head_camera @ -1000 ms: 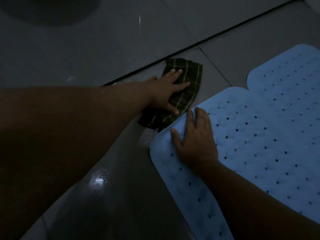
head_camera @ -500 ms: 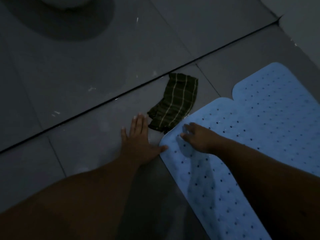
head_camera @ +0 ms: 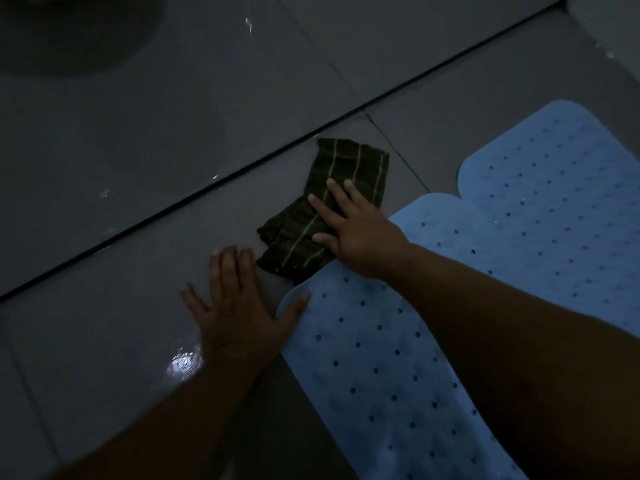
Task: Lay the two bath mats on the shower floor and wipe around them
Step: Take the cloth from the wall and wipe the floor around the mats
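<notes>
Down on the tiled floor [head_camera: 104,306], both hands lie flat beside the blue bath mats.

Fingers straight, the right hand [head_camera: 356,233] presses on a dark striped cloth [head_camera: 346,174] without curling round it; the cloth lies rumpled on the tile, its near corner touching the edge of the near mat [head_camera: 374,375]. The left hand [head_camera: 239,313] rests spread on the floor just beside the cloth, holding nothing, its thumb tip on that mat's corner. A second mat [head_camera: 554,168] lies flat further off, edge to edge with the first. A bright glare sits on the tile near the left wrist.
</notes>
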